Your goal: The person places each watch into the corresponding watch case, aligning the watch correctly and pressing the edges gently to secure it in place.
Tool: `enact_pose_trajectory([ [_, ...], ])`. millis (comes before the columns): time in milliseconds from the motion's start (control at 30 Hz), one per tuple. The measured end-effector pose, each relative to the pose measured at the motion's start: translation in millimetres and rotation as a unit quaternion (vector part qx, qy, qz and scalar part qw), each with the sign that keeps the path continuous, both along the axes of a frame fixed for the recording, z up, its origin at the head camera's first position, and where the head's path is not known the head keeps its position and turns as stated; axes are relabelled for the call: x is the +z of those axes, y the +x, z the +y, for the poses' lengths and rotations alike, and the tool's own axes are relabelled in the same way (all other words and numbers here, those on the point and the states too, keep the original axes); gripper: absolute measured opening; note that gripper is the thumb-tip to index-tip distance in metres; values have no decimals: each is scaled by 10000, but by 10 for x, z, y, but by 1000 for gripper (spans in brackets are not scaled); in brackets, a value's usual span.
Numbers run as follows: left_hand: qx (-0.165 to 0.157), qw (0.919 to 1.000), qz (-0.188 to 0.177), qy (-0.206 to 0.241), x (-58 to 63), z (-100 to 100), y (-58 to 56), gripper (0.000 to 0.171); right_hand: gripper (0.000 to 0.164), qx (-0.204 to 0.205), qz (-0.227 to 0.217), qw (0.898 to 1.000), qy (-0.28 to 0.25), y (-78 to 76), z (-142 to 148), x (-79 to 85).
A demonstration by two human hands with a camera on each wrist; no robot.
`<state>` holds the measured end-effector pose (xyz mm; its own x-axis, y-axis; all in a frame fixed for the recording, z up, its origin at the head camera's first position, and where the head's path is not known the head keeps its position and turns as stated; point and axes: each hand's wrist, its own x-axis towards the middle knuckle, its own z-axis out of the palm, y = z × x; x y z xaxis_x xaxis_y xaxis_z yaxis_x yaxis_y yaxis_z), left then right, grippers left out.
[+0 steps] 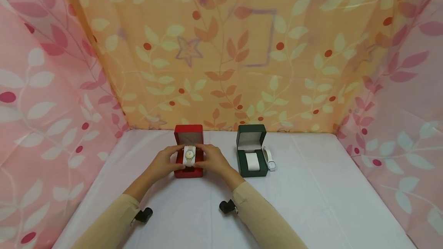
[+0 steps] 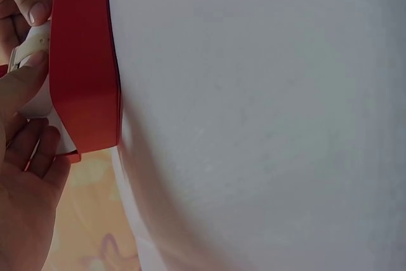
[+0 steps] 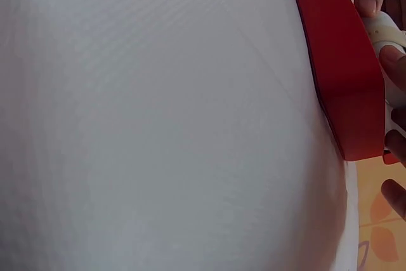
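A cream-strapped wristwatch with a round dial [image 1: 189, 155] is wrapped around a white cushion [image 1: 185, 160]. Both hands pinch this cushion at its sides, the left hand [image 1: 164, 161] from the left and the right hand [image 1: 215, 159] from the right. Beneath it stands a red watch box [image 1: 188, 128], its lid raised at the back. In the left wrist view, the cushion and cream strap [image 2: 39, 41] sit at the opening of the red box [image 2: 82, 61], with fingers on them. The right wrist view shows a thumb against the cushion, beside the box's red wall [image 3: 346, 74].
To the right, a dark green watch box [image 1: 251, 128] stands with its lid up, a bare white cushion [image 1: 252, 161] inside. Against its right side lies a white square-faced watch [image 1: 271, 165]. Patterned curtains [image 1: 221, 49] enclose the white-covered table [image 1: 311, 187] at the back and both sides.
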<state>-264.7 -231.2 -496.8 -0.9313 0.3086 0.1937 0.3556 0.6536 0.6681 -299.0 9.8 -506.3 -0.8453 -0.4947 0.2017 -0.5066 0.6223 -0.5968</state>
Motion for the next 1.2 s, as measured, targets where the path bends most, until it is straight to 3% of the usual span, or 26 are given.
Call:
enact_pose_trajectory([
  [433, -42, 9996, -226, -140, -75, 11, -19, 77, 68, -25, -166, 9996, -210, 63, 24, -108],
  [633, 4, 9993, -152, -334, -42, 11, -40, 77, 68, -19, 212, 9996, 170, 15, 13, -86],
  [833, -134, 9990, -147, -390, 3, 4, -37, 75, 69, -139, 148, 9992, 332, 22, 4, -72],
  [1200, -161, 9988, -42, -466, -55, -7, -65, 70, 65, -81, 220, 9984, 518, 7, -33, -81],
])
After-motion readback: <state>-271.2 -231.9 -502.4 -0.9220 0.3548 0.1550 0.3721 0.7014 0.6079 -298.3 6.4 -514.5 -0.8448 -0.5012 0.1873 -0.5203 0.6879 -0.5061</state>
